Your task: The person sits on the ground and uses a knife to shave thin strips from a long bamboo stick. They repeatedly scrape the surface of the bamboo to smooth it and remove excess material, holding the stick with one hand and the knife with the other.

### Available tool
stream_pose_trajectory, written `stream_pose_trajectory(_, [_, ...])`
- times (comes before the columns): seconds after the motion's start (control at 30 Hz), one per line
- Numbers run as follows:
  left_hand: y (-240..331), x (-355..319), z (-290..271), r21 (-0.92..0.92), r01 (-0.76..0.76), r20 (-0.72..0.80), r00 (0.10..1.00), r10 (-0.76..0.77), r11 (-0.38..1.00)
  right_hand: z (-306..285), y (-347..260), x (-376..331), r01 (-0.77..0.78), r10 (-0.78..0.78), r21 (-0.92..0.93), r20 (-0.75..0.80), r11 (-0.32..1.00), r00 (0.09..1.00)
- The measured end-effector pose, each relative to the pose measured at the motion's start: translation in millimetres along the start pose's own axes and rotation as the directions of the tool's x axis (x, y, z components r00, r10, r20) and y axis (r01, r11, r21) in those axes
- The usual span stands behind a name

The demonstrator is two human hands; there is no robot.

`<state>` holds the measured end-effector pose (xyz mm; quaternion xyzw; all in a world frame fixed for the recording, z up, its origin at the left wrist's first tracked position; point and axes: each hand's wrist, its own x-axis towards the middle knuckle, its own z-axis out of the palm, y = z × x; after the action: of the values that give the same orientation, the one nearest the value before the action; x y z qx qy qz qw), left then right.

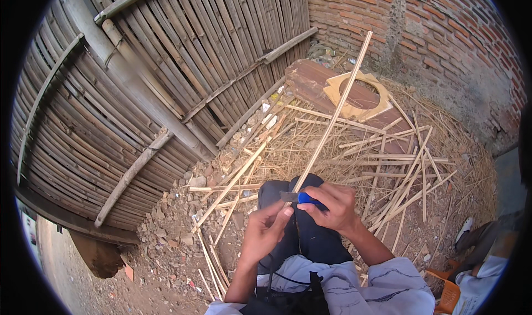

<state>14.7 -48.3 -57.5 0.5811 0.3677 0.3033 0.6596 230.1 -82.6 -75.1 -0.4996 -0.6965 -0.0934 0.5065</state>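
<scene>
Bamboo strip (332, 115) in left hand (265, 233), blue-handled knife (302, 197) in right hand (334, 207)

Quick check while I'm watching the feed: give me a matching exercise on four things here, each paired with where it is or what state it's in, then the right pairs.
Things:
1. knife with blue handle
2. long bamboo strip
3. flat wooden frame with a round hole
4. bamboo fence

Places or states:
A. lying on a brown board by the brick wall
B. gripped in the right hand
C. standing along the left side
D. slanting up and away from the left hand

Pairs: 1-B, 2-D, 3-A, 4-C
</scene>
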Motion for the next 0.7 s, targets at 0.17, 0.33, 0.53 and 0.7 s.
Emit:
stream_pose_trajectory(0.17, [11, 1, 11, 0.041, -0.12, -0.079, 0.989, 0.123, 0.992, 1, -1, -1, 0.007, -0.007, -0.006, -0.004, 1.0, 1.0])
stream_pose_trajectory(0.33, [-4, 0, 6, 0.1, -0.114, -0.121, 0.985, 0.126, 0.988, -1, 4, -1, 0.02, -0.02, -0.019, -0.004, 1.0, 1.0])
stream_pose_trajectory(0.53, [-14, -1, 5, 0.167, -0.121, -0.163, 0.975, 0.148, 0.978, -4, 3, 0, 0.013, -0.012, -0.031, 0.023, 0.999, 1.0])
stream_pose_trajectory(0.7, [-16, -13, -2, 0.173, -0.051, -0.144, 0.987, 0.077, 0.984, -24, 38, 8, -0.173, 0.164, -0.081, -0.114, 0.981, 0.98])
